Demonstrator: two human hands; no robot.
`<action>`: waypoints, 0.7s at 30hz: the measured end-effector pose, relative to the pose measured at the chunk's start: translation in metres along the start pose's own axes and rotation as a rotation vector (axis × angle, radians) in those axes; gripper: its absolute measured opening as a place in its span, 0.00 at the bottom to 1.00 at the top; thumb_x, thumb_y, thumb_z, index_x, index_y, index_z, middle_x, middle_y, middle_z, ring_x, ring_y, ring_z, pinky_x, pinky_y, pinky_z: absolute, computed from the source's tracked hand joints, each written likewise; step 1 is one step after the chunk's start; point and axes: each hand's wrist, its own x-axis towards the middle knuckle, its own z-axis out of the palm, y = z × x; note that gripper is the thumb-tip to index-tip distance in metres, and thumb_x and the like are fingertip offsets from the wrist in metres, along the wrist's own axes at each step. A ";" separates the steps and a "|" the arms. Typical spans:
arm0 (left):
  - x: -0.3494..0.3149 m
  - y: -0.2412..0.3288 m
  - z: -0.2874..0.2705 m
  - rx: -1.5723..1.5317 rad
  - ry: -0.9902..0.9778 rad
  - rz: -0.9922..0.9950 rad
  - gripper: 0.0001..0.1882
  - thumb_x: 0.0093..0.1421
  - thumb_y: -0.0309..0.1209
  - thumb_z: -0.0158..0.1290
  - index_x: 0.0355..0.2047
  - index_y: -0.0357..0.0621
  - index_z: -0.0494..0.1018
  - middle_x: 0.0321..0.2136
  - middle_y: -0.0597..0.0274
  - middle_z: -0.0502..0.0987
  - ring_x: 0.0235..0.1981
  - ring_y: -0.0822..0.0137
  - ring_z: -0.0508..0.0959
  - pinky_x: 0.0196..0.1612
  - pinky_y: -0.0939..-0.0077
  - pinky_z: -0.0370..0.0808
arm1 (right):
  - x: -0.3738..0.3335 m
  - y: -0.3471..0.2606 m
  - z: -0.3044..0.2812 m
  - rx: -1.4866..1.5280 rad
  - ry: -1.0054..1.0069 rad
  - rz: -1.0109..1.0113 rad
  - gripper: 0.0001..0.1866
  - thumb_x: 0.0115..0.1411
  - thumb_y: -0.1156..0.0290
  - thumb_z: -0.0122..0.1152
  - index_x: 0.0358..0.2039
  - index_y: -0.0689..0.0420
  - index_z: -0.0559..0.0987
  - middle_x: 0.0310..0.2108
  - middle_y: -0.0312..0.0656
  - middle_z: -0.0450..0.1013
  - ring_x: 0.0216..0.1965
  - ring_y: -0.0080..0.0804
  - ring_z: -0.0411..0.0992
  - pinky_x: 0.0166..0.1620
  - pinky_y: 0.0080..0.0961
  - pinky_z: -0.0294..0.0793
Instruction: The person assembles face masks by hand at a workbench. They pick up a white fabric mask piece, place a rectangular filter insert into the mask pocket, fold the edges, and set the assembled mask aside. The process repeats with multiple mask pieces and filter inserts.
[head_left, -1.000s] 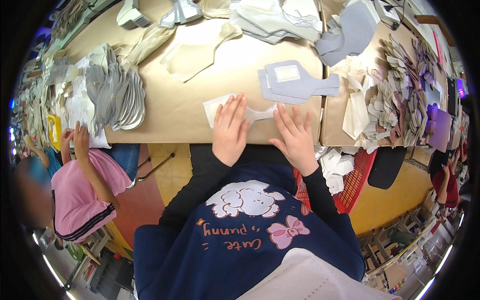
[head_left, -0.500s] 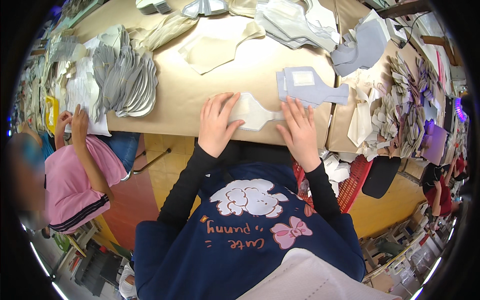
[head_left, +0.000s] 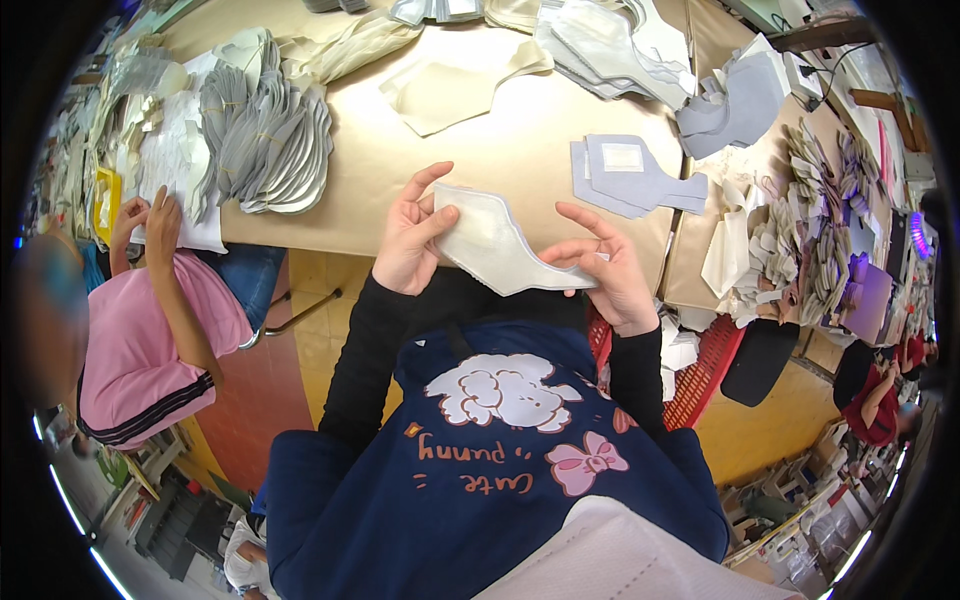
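Observation:
Between my hands a pale, bottle-shaped cut piece (head_left: 487, 235) with a grey border is raised off the table at its near edge. My left hand (head_left: 412, 232) pinches its wide end, thumb on top and fingers behind. At the narrow end my right hand (head_left: 610, 265) grips the tail between thumb and fingers, its index finger lifted. Two grey-blue cut pieces (head_left: 640, 185), the upper one bearing a pale rectangle, overlap on the table beyond my right hand. A single cream piece (head_left: 450, 98) lies flat farther back.
Banded grey pieces (head_left: 265, 140) are heaped on the left, pale stacked pieces (head_left: 600, 50) at the back, and grey-blue ones (head_left: 738, 100) at the back right. A red basket (head_left: 700, 370) stands below the table's right side. A co-worker in a pink shirt (head_left: 150, 340) sits at the left.
The pale piece was flat on the table under both hands; now it is lifted toward me and tilted. Both hands have gone from lying flat on it to pinching its ends.

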 end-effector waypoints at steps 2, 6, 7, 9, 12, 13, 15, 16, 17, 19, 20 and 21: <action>-0.001 -0.006 0.001 0.051 0.033 0.029 0.34 0.66 0.26 0.59 0.69 0.40 0.58 0.51 0.50 0.79 0.53 0.63 0.80 0.57 0.63 0.78 | -0.001 -0.003 0.000 -0.024 -0.043 0.031 0.30 0.62 0.79 0.64 0.65 0.65 0.69 0.43 0.51 0.82 0.42 0.27 0.80 0.46 0.23 0.78; 0.002 -0.027 0.010 -0.654 -0.016 0.003 0.35 0.71 0.45 0.52 0.69 0.36 0.56 0.60 0.45 0.72 0.63 0.56 0.72 0.68 0.55 0.68 | 0.000 -0.002 0.003 -0.037 0.155 -0.023 0.24 0.62 0.79 0.66 0.59 0.66 0.75 0.41 0.49 0.83 0.38 0.25 0.80 0.42 0.20 0.79; 0.001 -0.034 0.016 -0.827 -0.009 -0.065 0.37 0.71 0.49 0.50 0.69 0.35 0.56 0.62 0.44 0.70 0.65 0.56 0.69 0.69 0.54 0.66 | 0.002 0.000 0.005 -0.027 0.199 -0.096 0.23 0.62 0.79 0.66 0.58 0.66 0.76 0.41 0.49 0.83 0.38 0.25 0.80 0.42 0.20 0.79; -0.006 -0.051 0.033 -1.149 0.101 -0.195 0.40 0.71 0.56 0.46 0.69 0.33 0.56 0.65 0.44 0.66 0.68 0.54 0.65 0.72 0.53 0.61 | 0.006 0.004 0.011 -0.101 0.265 -0.198 0.21 0.62 0.79 0.66 0.57 0.67 0.78 0.40 0.47 0.83 0.38 0.23 0.80 0.42 0.19 0.78; -0.011 -0.068 0.062 -0.805 0.066 -0.192 0.37 0.71 0.53 0.49 0.66 0.33 0.60 0.65 0.44 0.67 0.64 0.56 0.70 0.68 0.58 0.66 | 0.009 0.009 0.020 -0.295 0.310 -0.234 0.19 0.63 0.78 0.66 0.54 0.68 0.79 0.39 0.45 0.83 0.39 0.21 0.79 0.42 0.16 0.78; -0.012 -0.068 0.069 -0.590 0.077 -0.111 0.34 0.72 0.50 0.50 0.65 0.33 0.62 0.62 0.44 0.71 0.60 0.58 0.74 0.64 0.59 0.70 | 0.008 0.010 0.023 -0.318 0.308 -0.208 0.18 0.63 0.78 0.67 0.53 0.68 0.80 0.38 0.45 0.83 0.39 0.21 0.79 0.42 0.16 0.78; -0.006 -0.058 0.074 -0.183 0.146 -0.042 0.29 0.72 0.45 0.51 0.61 0.32 0.66 0.58 0.44 0.75 0.56 0.62 0.77 0.58 0.63 0.74 | 0.005 0.011 0.029 -0.340 0.296 -0.144 0.16 0.63 0.78 0.67 0.50 0.69 0.81 0.38 0.44 0.83 0.39 0.21 0.79 0.41 0.15 0.78; -0.004 -0.052 0.075 -0.001 0.158 0.007 0.27 0.72 0.42 0.51 0.60 0.31 0.68 0.56 0.45 0.77 0.53 0.64 0.79 0.55 0.66 0.75 | 0.005 0.012 0.032 -0.340 0.286 -0.111 0.15 0.63 0.78 0.67 0.49 0.70 0.81 0.37 0.44 0.83 0.39 0.21 0.80 0.41 0.15 0.78; -0.003 -0.047 0.076 0.026 0.181 0.016 0.25 0.72 0.40 0.51 0.58 0.31 0.69 0.53 0.45 0.79 0.50 0.65 0.80 0.52 0.68 0.76 | 0.005 0.012 0.036 -0.335 0.280 -0.075 0.14 0.63 0.78 0.66 0.48 0.70 0.82 0.37 0.44 0.83 0.38 0.21 0.80 0.40 0.15 0.78; -0.003 -0.036 0.078 0.051 0.200 0.057 0.21 0.71 0.37 0.51 0.55 0.32 0.72 0.48 0.46 0.82 0.43 0.68 0.82 0.45 0.71 0.78 | 0.006 0.012 0.043 -0.359 0.272 -0.091 0.12 0.63 0.78 0.66 0.45 0.72 0.82 0.34 0.44 0.83 0.35 0.22 0.80 0.38 0.16 0.78; -0.004 -0.030 0.077 0.042 0.196 0.024 0.18 0.71 0.35 0.52 0.52 0.32 0.74 0.47 0.45 0.82 0.38 0.68 0.83 0.42 0.73 0.78 | 0.007 0.012 0.046 -0.360 0.263 -0.090 0.12 0.64 0.78 0.66 0.44 0.72 0.82 0.33 0.44 0.82 0.35 0.22 0.80 0.37 0.16 0.78; -0.003 -0.028 0.079 0.057 0.219 0.059 0.18 0.70 0.35 0.52 0.52 0.32 0.74 0.47 0.45 0.82 0.38 0.68 0.83 0.42 0.73 0.78 | 0.007 0.011 0.050 -0.356 0.263 -0.091 0.11 0.64 0.78 0.66 0.44 0.72 0.82 0.33 0.45 0.82 0.34 0.22 0.80 0.37 0.16 0.78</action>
